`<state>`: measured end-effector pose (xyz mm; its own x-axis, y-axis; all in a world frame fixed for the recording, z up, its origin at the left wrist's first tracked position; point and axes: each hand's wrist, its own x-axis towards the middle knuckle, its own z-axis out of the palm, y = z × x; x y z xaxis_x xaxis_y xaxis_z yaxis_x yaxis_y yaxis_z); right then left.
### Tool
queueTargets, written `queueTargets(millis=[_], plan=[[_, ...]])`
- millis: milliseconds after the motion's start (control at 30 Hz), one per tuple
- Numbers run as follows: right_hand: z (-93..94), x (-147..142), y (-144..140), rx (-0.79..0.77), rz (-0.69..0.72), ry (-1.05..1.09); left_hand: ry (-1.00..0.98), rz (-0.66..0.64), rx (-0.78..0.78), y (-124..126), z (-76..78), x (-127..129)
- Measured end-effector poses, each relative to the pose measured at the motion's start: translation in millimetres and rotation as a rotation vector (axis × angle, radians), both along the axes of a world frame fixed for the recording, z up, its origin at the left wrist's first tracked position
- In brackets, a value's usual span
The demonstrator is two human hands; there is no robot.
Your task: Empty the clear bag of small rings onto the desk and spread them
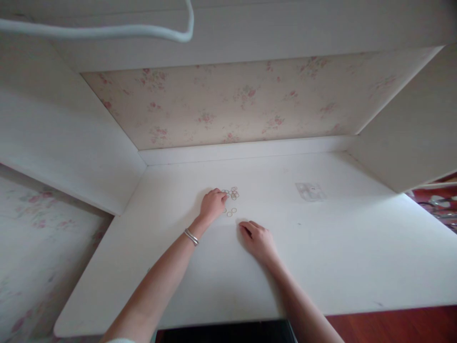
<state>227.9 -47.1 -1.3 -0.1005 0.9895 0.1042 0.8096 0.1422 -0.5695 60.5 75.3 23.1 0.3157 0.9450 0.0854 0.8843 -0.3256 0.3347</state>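
Observation:
Several thin, pale gold and silvery rings [234, 195] lie bunched on the white desk [342, 238]. A few more loose rings [229, 214] lie apart, nearer to me. My left hand [212, 205], with two silver bangles [192, 237] at its wrist, touches the left edge of the bunch. Its fingers are curled together at the rings, and whether one is pinched between them is hidden. To the right and closer to me, my right hand [260, 240] rests on the desk beside the loose rings. Its fingers are loosely closed, and nothing shows in them.
A flat, clear plastic piece [310, 191] with compartments or folds lies right of the rings. White panels [64, 109] flank the desk, and floral wallpaper [246, 100] covers the back. A white cable [107, 32] hangs overhead. Something black [228, 332] is at the front edge.

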Motion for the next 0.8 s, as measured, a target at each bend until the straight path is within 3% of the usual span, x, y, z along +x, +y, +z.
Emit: queueTargets(millis=[200, 567, 800], plan=[[-0.1, -0.4, -0.4, -0.004, 0.000, -0.006, -0.193, -0.012, -0.053, -8.5, -5.7, -2.1], [1.0, -2.6, -2.2, 0.016, -0.011, -0.039, -0.288, 0.047, 0.013, -11.3, -9.5, -5.3], [12.2, -14.6, 2.0, 0.033, -0.011, -0.189, -0.405, 0.098, 0.109, -46.0, -9.5, -36.4]])
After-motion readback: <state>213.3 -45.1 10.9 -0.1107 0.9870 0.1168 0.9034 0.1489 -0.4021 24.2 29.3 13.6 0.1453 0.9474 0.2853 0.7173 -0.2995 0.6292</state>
